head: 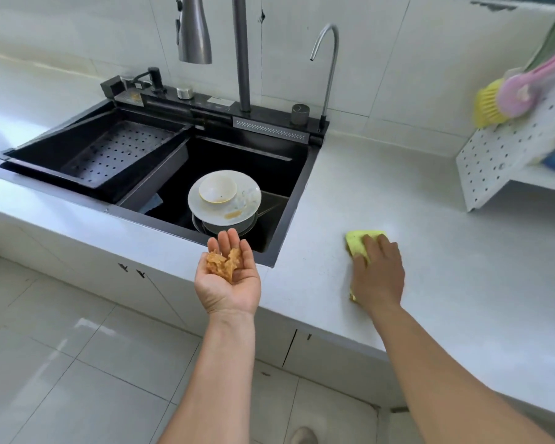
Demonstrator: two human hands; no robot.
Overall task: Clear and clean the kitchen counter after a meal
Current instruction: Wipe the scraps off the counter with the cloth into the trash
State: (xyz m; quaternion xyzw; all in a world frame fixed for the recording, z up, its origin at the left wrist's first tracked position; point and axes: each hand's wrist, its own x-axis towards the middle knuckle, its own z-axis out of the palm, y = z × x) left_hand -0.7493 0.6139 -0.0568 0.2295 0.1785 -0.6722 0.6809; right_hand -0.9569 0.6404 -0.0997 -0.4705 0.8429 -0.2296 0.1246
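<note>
A person stands at a white kitchen counter (382, 193), seen from above. The left hand (228, 280) is held palm up just off the counter's front edge, near the front right corner of the black sink (298, 200). Its fingers are relaxed and slightly cupped, carrying a clump of orange-brown food scraps (220, 264) in the palm. The right hand (377, 274) lies palm down on the counter, right of the sink and near the front edge, fingers spread flat and pressing on a yellow-green sponge cloth (359, 240) that shows beyond the fingertips. Inside the sink, a small white bowl (218, 189) sits on a dirty white plate (247, 203), stacked over more dishes. A perforated drain tray (116, 152) fills the sink's left side. At the counter's far right, a white perforated rack (494, 161) carries a yellow and pink scrubbing brush (500, 97).
</note>
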